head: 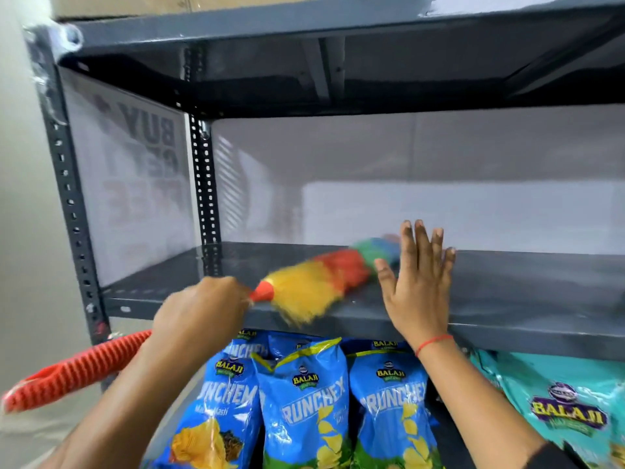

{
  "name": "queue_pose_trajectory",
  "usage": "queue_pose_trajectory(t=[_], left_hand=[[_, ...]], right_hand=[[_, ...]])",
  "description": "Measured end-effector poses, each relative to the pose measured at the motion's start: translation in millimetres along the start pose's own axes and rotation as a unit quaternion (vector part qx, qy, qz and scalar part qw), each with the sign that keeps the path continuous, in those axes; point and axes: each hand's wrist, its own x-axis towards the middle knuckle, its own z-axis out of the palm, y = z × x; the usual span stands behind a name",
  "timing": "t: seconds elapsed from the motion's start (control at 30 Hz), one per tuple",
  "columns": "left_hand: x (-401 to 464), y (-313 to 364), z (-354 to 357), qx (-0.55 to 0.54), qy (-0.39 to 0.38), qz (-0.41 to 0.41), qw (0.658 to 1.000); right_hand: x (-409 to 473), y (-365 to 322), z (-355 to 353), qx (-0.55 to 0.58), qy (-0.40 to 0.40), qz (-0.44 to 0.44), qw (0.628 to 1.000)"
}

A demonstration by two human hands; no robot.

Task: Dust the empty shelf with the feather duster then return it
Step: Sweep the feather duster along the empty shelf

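Observation:
The feather duster [318,282] has a yellow, red, green and blue head lying blurred across the empty grey metal shelf [507,292]. Its ribbed orange handle [67,374] sticks out to the lower left past my wrist. My left hand [199,313] is closed around the duster's stem just behind the orange collar, at the shelf's front edge. My right hand [419,275] is held flat and upright with fingers spread, just right of the duster's head, holding nothing. Whether it touches the shelf I cannot tell.
The shelf below holds blue chip bags [304,401] and teal bags [568,411] at the right. A perforated grey upright [67,198] stands at the left beside a wall. Another shelf board [338,45] hangs close overhead. White panels back the shelf.

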Motion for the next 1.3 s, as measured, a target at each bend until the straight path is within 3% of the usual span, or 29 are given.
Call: queue_pose_trajectory(t=[0.1, 0.2, 0.33, 0.5, 0.67, 0.8, 0.9, 1.0, 1.1, 1.2, 1.3], left_hand=[[-1.7, -19.1, -12.2, -0.034, 0.035, -0.037, 0.998], [-11.4, -20.1, -16.4, -0.102, 0.004, -0.029, 0.994], [-9.1, -28.3, -13.9, -0.041, -0.045, -0.056, 0.997], [6.2, -57.4, -23.1, -0.052, 0.025, -0.128, 0.990], [-7.7, -54.9, -15.1, -0.089, -0.026, -0.077, 0.993], [-14.8, -69.9, -19.7, -0.027, 0.015, -0.150, 0.988], [-30.1, -79.0, -23.3, -0.036, 0.062, -0.153, 0.986], [-51.3, -84.7, -24.5, -0.050, 0.031, -0.141, 0.988], [-59.8, -99.6, -30.4, 0.000, 0.015, -0.186, 0.982], [-62.6, -117.9, -36.5, 0.041, 0.084, -0.227, 0.969], [-68.5, -122.5, -32.0, 0.004, 0.109, -0.206, 0.972]], right_hand=[[1.0, 2.9, 1.6, 0.011, -0.001, 0.020, 1.000], [0.8, 3.2, 2.4, 0.013, -0.005, 0.021, 1.000], [0.2, 2.1, -0.1, 0.036, -0.004, 0.024, 0.999], [1.7, -12.5, 4.2, 0.065, -0.004, 0.019, 0.998], [2.5, -69.4, 26.0, 0.086, -0.050, -0.079, 0.992], [0.0, -96.7, 42.7, 0.096, -0.097, -0.145, 0.980], [1.3, -101.8, 45.2, 0.103, -0.103, -0.121, 0.982], [0.7, -100.3, 44.2, 0.125, -0.087, -0.106, 0.983], [1.4, -99.0, 42.8, 0.137, -0.097, -0.092, 0.982], [3.7, -98.8, 43.7, 0.133, -0.113, -0.062, 0.983], [4.7, -98.4, 47.6, 0.123, -0.119, -0.050, 0.984]])
